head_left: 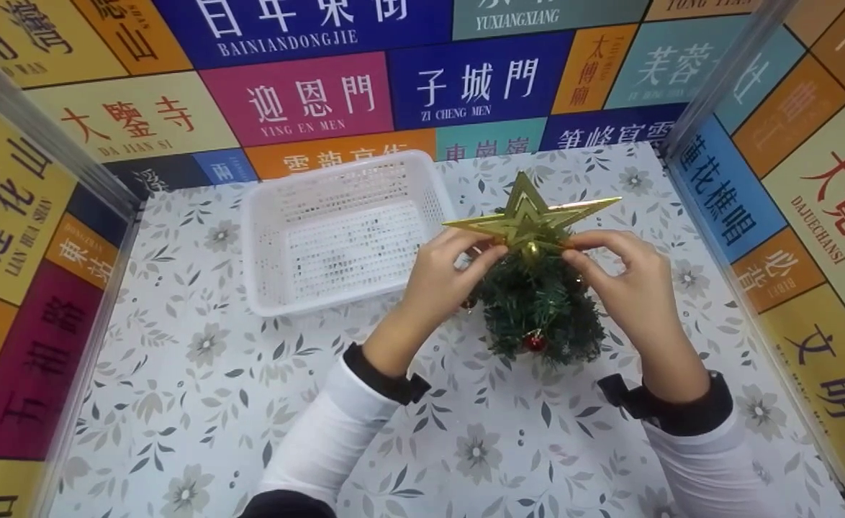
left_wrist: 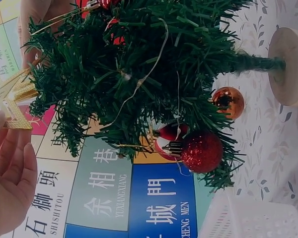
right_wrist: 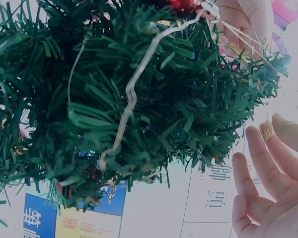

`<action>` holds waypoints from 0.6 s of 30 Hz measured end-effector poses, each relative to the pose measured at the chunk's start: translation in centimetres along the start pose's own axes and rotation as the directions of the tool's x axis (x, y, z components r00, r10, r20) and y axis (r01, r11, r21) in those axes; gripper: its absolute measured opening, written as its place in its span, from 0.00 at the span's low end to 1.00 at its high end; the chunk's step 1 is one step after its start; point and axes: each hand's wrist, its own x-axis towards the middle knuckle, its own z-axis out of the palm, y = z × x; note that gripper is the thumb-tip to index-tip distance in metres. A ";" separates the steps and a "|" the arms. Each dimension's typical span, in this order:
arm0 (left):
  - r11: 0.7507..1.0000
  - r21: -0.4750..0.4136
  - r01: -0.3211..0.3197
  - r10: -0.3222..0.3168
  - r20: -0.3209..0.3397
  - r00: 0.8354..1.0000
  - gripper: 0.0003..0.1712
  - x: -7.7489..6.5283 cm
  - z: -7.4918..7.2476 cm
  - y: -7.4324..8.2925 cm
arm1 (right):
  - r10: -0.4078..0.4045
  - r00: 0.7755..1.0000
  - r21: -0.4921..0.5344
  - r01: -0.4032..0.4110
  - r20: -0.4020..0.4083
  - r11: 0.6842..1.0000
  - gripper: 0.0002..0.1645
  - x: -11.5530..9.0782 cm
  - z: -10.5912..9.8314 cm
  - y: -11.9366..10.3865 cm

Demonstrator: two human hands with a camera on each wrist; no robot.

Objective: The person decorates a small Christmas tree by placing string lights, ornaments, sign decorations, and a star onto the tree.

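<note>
A gold star topper (head_left: 527, 216) sits at the tip of a small green Christmas tree (head_left: 541, 309). My left hand (head_left: 448, 262) pinches a lower point of the star between thumb and fingers. On the other side, my right hand (head_left: 620, 266) pinches another lower point. Baubles hang among the branches: a red glitter ball (left_wrist: 202, 151), an orange shiny ball (left_wrist: 228, 103) and a small red one (head_left: 534, 341) at the front. The left wrist view shows the round wooden base (left_wrist: 290, 67) under the trunk. Branches fill most of the right wrist view, with a pale wire (right_wrist: 131, 94) across them.
A white plastic basket (head_left: 343, 306) stands on the flower-patterned table (head_left: 206, 403), left of the tree. Panels with coloured blocks and lettering (head_left: 293, 93) enclose the table at the back and both sides.
</note>
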 end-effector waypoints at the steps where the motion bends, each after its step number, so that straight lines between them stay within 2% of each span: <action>1: 1.000 -0.002 -0.004 0.004 0.000 1.000 0.11 -0.1 0.0 -0.1 | 0.005 1.000 0.000 -0.005 0.004 1.000 0.10 0.0 -0.1 0.0; 6: 1.000 -0.025 -0.008 0.008 0.007 1.000 0.13 -0.7 -0.1 -0.6 | 0.025 0.999 -0.008 -0.025 0.021 1.000 0.11 -0.2 -0.5 0.5; 10: 0.999 -0.037 0.019 -0.019 -0.005 1.000 0.15 -1.8 -0.8 -1.3 | 0.095 0.995 0.001 -0.095 0.009 0.995 0.12 -0.7 -1.3 1.2; 14: 0.999 -0.020 0.039 -0.040 -0.049 0.998 0.16 -3.1 -1.9 -2.1 | 0.179 0.983 0.017 -0.178 -0.036 0.984 0.13 -1.4 -2.3 2.6; 18: 0.995 0.023 0.093 -0.090 -0.107 0.990 0.15 -4.7 -3.6 -2.7 | 0.246 0.966 -0.015 -0.248 -0.081 0.969 0.15 -2.4 -3.1 4.4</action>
